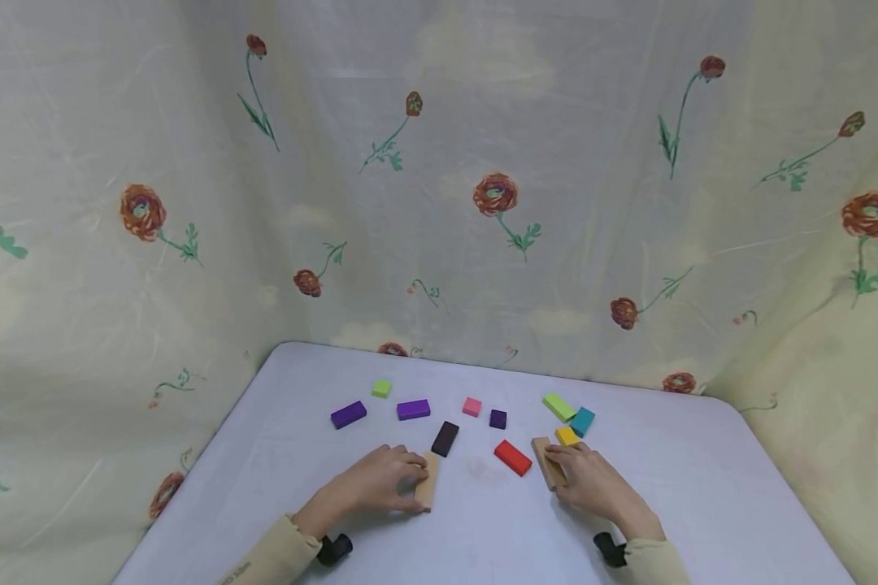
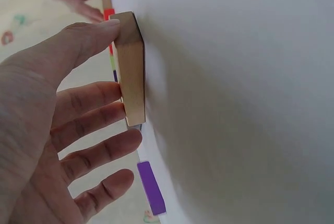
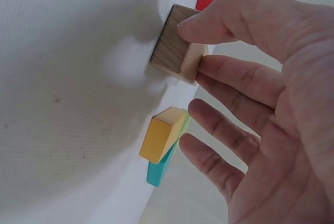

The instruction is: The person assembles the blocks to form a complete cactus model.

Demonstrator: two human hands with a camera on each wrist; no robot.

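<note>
On the white table, my left hand (image 1: 382, 481) pinches a plain wooden block (image 1: 427, 486) lying flat. In the left wrist view the thumb presses one end of this wooden block (image 2: 131, 72), while the first fingers touch its long side. My right hand (image 1: 594, 485) holds a second plain wooden block (image 1: 544, 461). The right wrist view shows the thumb on the near end of that block (image 3: 171, 41) and the forefinger against its side. A black block (image 1: 445, 439) lies just beyond the left hand's block. Between the two hands sits a red block (image 1: 513, 458).
Beyond the right hand are a yellow block (image 1: 567, 436), a teal block (image 1: 582, 421) and a green block (image 1: 559, 407). Farther left lie purple blocks (image 1: 348, 415), a small lime block (image 1: 382, 389), a pink block (image 1: 471, 406) and a dark cube (image 1: 497, 419). Flowered cloth (image 1: 439, 162) hangs behind.
</note>
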